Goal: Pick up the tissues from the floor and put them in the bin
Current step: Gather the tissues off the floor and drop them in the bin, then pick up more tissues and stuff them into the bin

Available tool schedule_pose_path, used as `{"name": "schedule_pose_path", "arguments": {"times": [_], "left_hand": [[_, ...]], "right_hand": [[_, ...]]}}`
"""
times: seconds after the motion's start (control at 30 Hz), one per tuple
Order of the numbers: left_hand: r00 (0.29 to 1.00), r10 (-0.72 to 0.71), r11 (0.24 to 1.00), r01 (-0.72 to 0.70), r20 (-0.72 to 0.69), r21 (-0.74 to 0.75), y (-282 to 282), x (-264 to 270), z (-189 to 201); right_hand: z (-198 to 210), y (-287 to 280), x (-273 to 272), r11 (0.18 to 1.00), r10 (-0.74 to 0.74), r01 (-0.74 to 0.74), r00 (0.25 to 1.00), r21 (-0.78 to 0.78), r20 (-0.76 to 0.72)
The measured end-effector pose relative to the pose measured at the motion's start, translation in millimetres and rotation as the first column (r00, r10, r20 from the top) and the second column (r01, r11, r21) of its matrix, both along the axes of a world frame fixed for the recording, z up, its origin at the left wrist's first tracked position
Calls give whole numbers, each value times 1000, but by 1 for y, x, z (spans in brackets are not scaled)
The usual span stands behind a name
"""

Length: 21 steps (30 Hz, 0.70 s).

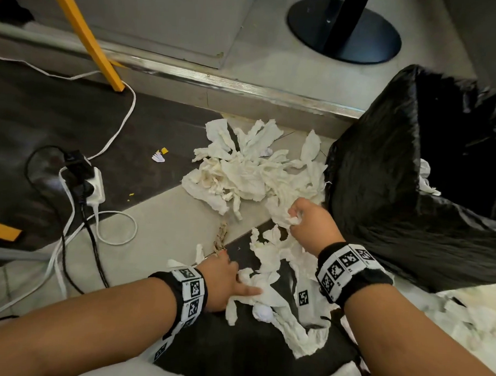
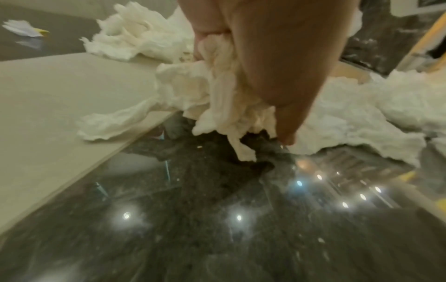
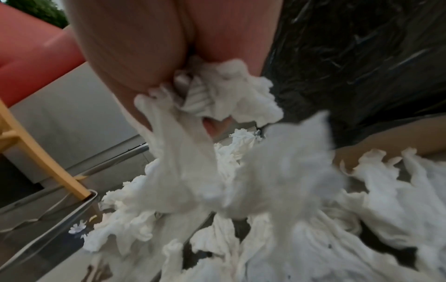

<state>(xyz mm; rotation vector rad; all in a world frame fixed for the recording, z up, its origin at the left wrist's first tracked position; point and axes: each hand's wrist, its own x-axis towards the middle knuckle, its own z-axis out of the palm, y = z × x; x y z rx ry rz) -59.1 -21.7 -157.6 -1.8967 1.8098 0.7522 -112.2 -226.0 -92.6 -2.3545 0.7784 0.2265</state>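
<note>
While both hands gather: bunch loose tissues into one wad before lifting, so strands don't trail.
Right hand [image 1: 311,219]: fingers curled, gripping a tissue clump [image 3: 231,95].
Left hand [image 1: 222,283]: clutching tissue [image 2: 217,95], one finger extended.
Tissues [image 1: 242,170]: strewn on floor beside bin [image 1: 383,179]; too tangled to count.
Bins: one, black-lined.
Hands: two.

Head view: looking steeply down from above at both forearms and floor [image 1: 159,229] | Left wrist view: looking along the hand, close over the floor | Right wrist view: close in, facing tissues [image 3: 277,171] | All three sharing the tissue pile beside the bin [image 1: 412,180].
</note>
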Motion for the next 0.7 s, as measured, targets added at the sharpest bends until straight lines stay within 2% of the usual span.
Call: {"name": "schedule_pose_path", "arguments": {"times": [0.13, 0.23, 0.4, 0.53, 0.6, 0.63, 0.7], "left_hand": [[999, 48, 998, -49, 19, 33, -7, -1, 2], [978, 204, 979, -205, -49, -20, -2, 7, 10], [939, 320, 936, -334, -123, -111, 13, 19, 28], [894, 415, 877, -442, -166, -189, 31, 23, 40], [840, 501, 812, -539, -208, -222, 40, 30, 45], [794, 553, 752, -606, -252, -258, 43, 34, 49], [648, 666, 559, -762, -369, -328, 45, 44, 61]], "right_hand": [[-10, 3, -7, 999, 45, -45, 995, 3, -86], [-29, 15, -10, 991, 116, -125, 980, -44, -159], [-70, 44, -24, 946, 307, -325, 883, 9, -354], [-80, 50, -29, 916, 345, -395, 865, -69, -364], [-72, 47, -22, 940, 305, -337, 902, -57, -305], [-63, 44, -16, 966, 245, -258, 940, -25, -236], [-37, 35, -1, 992, 19, -11, 998, 128, -59]]}}
